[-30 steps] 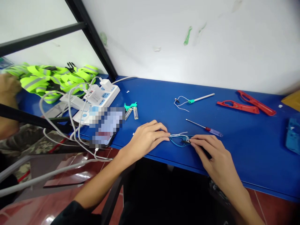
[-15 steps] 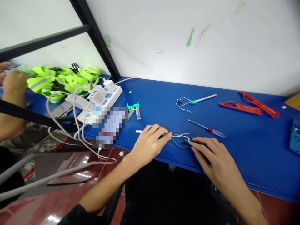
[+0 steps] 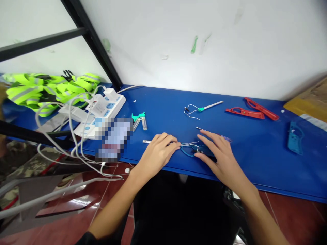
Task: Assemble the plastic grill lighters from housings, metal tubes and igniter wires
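Observation:
A slim silver-white rod (image 3: 146, 141) pokes out to the left from under my left hand (image 3: 162, 149), whose fingers are closed over it at the table's front edge. To the right of those fingers, thin white wires (image 3: 190, 144) run beside a blue plastic handle shell (image 3: 187, 151) with an oval loop. My right hand (image 3: 219, 154) is open, fingers spread, its thumb at a small dark part by the wires. Behind its fingers lies a screwdriver (image 3: 227, 138), partly covered. Farther back is a white rod (image 3: 214, 104) with a green end and loose wires.
Two red handle shells (image 3: 246, 113) lie at the back right, another blue shell (image 3: 295, 139) beyond them. A cardboard box (image 3: 309, 98) stands at the right. Leftward are green-capped clear tubes (image 3: 144, 123), a blurred phone (image 3: 114, 139), a power strip (image 3: 120, 102) with cables, and yellow reflective straps (image 3: 51, 88).
My right hand has lifted and spread its fingers, reaching over the screwdriver. My left hand stays on the rod. The camera view has turned right, bringing the box into sight.

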A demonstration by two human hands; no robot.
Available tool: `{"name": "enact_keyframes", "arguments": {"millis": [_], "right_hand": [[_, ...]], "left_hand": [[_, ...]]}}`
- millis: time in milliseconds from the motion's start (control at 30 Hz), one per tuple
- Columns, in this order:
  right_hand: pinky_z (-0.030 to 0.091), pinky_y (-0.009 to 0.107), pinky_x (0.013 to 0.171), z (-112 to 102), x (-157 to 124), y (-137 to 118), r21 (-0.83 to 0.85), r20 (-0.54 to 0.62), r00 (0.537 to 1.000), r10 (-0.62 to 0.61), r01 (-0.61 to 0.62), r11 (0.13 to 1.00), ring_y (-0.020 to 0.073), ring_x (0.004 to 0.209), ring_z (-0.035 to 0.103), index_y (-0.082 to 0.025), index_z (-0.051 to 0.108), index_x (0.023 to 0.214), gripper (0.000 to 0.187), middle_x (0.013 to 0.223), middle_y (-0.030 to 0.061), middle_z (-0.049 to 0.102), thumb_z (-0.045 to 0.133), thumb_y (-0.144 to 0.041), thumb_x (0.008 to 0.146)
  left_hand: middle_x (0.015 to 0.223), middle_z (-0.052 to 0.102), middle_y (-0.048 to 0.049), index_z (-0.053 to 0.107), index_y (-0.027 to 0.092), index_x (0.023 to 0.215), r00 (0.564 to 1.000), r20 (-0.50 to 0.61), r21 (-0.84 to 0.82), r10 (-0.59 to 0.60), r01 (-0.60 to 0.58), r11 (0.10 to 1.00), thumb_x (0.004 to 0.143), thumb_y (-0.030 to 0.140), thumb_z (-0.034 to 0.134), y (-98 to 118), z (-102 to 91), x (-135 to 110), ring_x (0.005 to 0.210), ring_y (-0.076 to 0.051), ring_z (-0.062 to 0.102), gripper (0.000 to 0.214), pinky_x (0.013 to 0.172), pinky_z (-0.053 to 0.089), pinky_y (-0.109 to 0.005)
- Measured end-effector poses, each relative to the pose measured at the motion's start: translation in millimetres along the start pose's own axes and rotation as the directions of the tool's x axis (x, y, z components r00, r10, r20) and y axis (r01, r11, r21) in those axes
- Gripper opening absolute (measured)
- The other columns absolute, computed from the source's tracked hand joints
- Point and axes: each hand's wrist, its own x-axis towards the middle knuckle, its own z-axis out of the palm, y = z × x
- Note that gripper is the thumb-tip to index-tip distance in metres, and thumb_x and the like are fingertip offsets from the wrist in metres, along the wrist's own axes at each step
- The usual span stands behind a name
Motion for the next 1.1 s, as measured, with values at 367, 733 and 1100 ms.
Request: {"name": "enact_keyframes", "arguments": {"millis": [367, 733, 1100], "right_hand": [[0.053, 0.042, 0.096, 14, 10, -3, 0.133, -0.065, 0.997, 0.027, -0.018, 0.991, 0.0223, 0.104, 0.07, -0.021, 0.075, 0.123, 0.019, 0.113, 0.0065, 0.077, 0.062, -0.022, 0.109], [0.048, 0.039, 0.086, 10, 21, -18, -0.03, -0.044, 0.999, -0.013, 0.012, 0.999, 0.0218, 0.092, 0.066, -0.02, 0.074, 0.107, 0.015, 0.102, 0.0046, 0.073, 0.06, -0.017, 0.108], [0.048, 0.039, 0.083, 9, 18, -22, -0.231, -0.005, 0.99, -0.144, 0.139, 0.963, 0.0259, 0.098, 0.065, -0.014, 0.071, 0.112, 0.02, 0.11, 0.0113, 0.074, 0.056, -0.004, 0.103]], "left_hand": [[0.116, 0.076, -0.0067, 0.07, 0.016, 0.117, 0.999, 0.038, -0.056, 0.019, -0.017, 0.998, 0.112, 0.02, 0.057, 2, -1.9, 0, 0.101, -0.021, 0.066, 0.015, 0.086, 0.048, -0.037], [0.116, 0.076, -0.0056, 0.07, 0.017, 0.116, 0.997, 0.066, -0.095, -0.027, 0.033, 0.995, 0.112, 0.02, 0.058, 4, -3.2, 2, 0.099, -0.019, 0.065, 0.013, 0.087, 0.048, -0.037], [0.117, 0.076, -0.0066, 0.069, 0.017, 0.117, 0.998, 0.061, -0.103, -0.018, 0.025, 0.994, 0.111, 0.02, 0.059, 4, -2.0, 0, 0.099, -0.02, 0.065, 0.012, 0.087, 0.051, -0.038]]}}
